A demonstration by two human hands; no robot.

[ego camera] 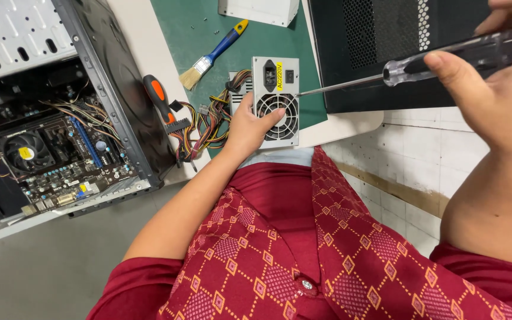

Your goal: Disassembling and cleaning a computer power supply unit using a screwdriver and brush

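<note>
I see a grey power supply (pixel 275 101) with a yellow label, its wires (pixel 205 121) yellow, red and black. The brush (pixel 213 54) is blue and yellow, the mat (pixel 208 29) green, my shirt (pixel 303 249) maroon with orange diamonds.

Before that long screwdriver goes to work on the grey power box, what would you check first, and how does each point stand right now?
1. Power supply steadied: ok, the left hand grips it at the fan side on the green mat.
2. Screwdriver held firmly: ok, the right hand wraps its clear handle.
3. Tip seated on a screw: cannot tell, the tip touches the casing's right edge but the screw is too small to see.
4. Cable bundle clear of the tip: ok, it trails off to the left.
5. Fingers clear of the tip: ok, they lie over the fan grille, apart from it.
</note>
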